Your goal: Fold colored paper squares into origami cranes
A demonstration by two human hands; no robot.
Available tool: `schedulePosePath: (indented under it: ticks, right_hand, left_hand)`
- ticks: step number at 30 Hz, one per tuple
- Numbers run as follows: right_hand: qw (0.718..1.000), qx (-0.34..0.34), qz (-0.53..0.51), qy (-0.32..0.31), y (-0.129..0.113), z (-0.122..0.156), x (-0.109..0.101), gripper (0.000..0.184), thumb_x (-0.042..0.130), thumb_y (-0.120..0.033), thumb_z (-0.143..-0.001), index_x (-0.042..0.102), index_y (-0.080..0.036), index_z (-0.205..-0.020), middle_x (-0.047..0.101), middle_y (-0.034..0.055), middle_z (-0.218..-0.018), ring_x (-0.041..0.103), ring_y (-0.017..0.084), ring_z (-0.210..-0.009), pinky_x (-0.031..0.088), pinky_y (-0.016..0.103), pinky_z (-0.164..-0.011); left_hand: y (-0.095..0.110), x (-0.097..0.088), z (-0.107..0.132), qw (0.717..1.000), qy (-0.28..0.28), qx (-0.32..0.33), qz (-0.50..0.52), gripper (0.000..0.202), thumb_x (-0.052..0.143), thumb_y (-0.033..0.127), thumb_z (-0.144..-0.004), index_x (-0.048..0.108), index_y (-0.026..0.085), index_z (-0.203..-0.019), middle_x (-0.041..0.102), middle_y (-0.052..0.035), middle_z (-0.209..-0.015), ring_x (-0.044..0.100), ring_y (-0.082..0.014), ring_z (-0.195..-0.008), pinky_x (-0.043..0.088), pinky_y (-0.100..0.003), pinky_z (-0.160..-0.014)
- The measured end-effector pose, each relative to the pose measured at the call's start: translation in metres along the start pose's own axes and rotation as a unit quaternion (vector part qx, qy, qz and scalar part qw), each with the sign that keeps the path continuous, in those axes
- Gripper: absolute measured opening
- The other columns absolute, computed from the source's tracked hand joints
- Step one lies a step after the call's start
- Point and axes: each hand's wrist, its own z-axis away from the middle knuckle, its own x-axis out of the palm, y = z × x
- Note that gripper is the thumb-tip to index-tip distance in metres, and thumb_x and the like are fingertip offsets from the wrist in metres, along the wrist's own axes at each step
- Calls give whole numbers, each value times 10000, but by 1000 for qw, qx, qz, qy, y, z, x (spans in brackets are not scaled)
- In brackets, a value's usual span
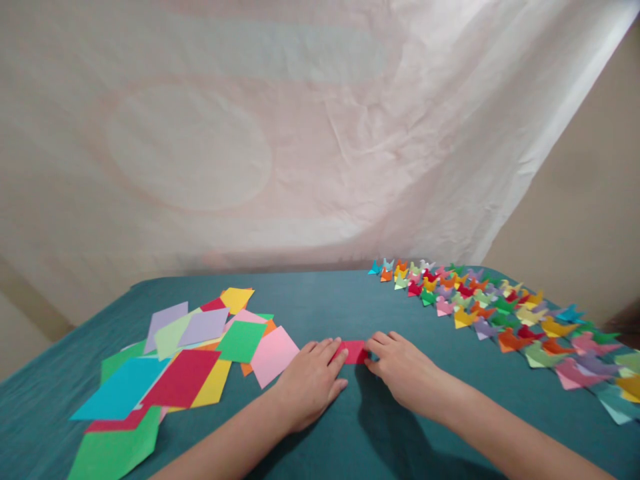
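Note:
A small folded piece of red paper (356, 352) lies on the dark green cloth between my hands. My left hand (313, 383) rests on its left end, fingers stretched out and lying flat, thumb apart and pointing right. At the right end, my right hand (400, 367) has its fingers and thumb curled together and pinches the paper's edge. The fingers cover both ends of the piece, so its full outline is hidden.
To the left, loose coloured paper sheets (183, 379) overlap in a spread pile, a pink sheet (275, 357) close to my left hand. Rows of small folded paper birds (510, 340) stand along the right side. A pale hanging cloth (300, 147) rises behind the table (320, 300).

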Motion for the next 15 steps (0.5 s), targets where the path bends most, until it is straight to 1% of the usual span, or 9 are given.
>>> schedulePosePath:
  ticks: [3, 9, 11, 15]
  right_hand:
    - [1000, -11, -12, 7, 0, 0, 5, 157, 539, -111, -805, 689, -150, -829, 638, 93, -1024, 521, 232, -917, 370, 345, -711]
    - [999, -22, -35, 12, 3, 0, 10, 217, 518, -67, -764, 675, -150, -888, 654, 90, -1013, 538, 228, -913, 375, 339, -724]
    - [999, -25, -38, 8, 3, 0, 10, 221, 519, -72, -759, 674, -149, -897, 653, 93, -1021, 544, 228, -913, 375, 340, -729]
    - [999, -28, -44, 6, 4, 0, 8, 229, 528, -87, -753, 673, -148, -919, 650, 103, -1032, 551, 229, -923, 373, 342, -738]
  left_hand:
    - [1, -1, 0, 1000, -3, -2, 2, 438, 375, 398, -923, 445, 178, -1296, 437, -116, -1378, 433, -256, -1229, 343, -392, -979]
    - [0, -2, 1, 1000, -9, -2, 4, 443, 369, 399, -925, 442, 172, -1299, 432, -124, -1379, 430, -267, -1230, 346, -406, -977]
    - [0, -1, 2, 1000, -3, 1, 4, 439, 368, 405, -926, 437, 188, -1301, 431, -119, -1380, 429, -264, -1229, 340, -403, -979]
    - [-2, 0, 3, 1000, 7, 14, 7, 401, 355, 396, -937, 423, 258, -1306, 432, -95, -1379, 420, -248, -1235, 329, -390, -979]
